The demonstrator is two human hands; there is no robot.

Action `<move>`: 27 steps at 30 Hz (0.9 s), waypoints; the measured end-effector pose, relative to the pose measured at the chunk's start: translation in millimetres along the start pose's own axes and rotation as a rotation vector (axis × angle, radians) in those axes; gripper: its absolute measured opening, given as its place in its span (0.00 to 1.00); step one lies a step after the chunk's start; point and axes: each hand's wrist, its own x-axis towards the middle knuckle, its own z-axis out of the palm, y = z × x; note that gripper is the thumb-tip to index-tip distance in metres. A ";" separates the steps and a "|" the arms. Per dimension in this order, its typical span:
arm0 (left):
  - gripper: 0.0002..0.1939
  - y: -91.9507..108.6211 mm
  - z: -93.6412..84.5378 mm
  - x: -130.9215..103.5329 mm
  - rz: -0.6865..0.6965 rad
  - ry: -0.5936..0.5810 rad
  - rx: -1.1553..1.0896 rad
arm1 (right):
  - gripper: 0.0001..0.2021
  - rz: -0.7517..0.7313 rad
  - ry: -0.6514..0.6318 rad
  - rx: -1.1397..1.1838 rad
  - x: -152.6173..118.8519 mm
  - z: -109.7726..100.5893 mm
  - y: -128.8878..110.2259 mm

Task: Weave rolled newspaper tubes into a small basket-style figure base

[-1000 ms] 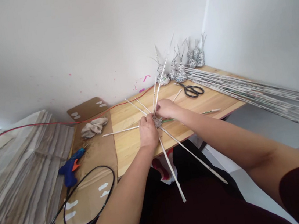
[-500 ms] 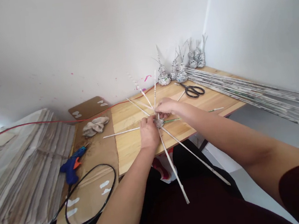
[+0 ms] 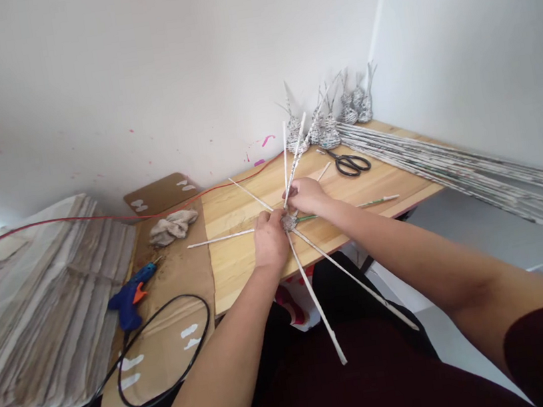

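Observation:
A small woven paper base [image 3: 290,223] lies on the wooden table [image 3: 233,269], with several rolled-paper sticks spreading out from it like spokes. My left hand [image 3: 270,238] is closed on the left side of the base, its fingers bent over the edge. Just beyond the base, my right hand [image 3: 304,193] pinches a paper stick [image 3: 297,154] that slants up toward the wall. Two long spokes, one of them a white paper stick [image 3: 315,295], reach past the table's front edge over my lap. The right fingertips are partly hidden.
Black scissors [image 3: 351,164] lie behind my right hand. Several woven paper figures [image 3: 329,131] stand by the wall, near a bundle of paper sticks [image 3: 440,159]. At left are a blue glue gun [image 3: 127,304], a crumpled cloth [image 3: 174,228] and stacked paper [image 3: 59,314].
My right hand has shifted slightly right, and the stick it pinches has swung from leaning left to leaning right. My left hand stays at the base.

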 end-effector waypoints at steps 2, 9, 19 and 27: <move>0.15 -0.9 0.8 -0.2 -0.003 0.010 0.001 | 0.05 -0.061 0.058 -0.091 1.8 3.6 1.7; 0.12 -0.8 0.1 0.9 -0.054 0.019 -0.086 | 0.13 -0.065 0.024 0.095 -1.4 5.9 8.5; 0.13 -1.0 0.4 2.7 -0.069 0.000 -0.058 | 0.11 -0.020 -0.150 -0.055 -17.2 -16.5 -6.7; 0.15 -5.5 6.9 2.4 0.012 0.008 0.002 | 0.08 -0.111 -0.136 -0.183 -32.7 -18.6 -3.6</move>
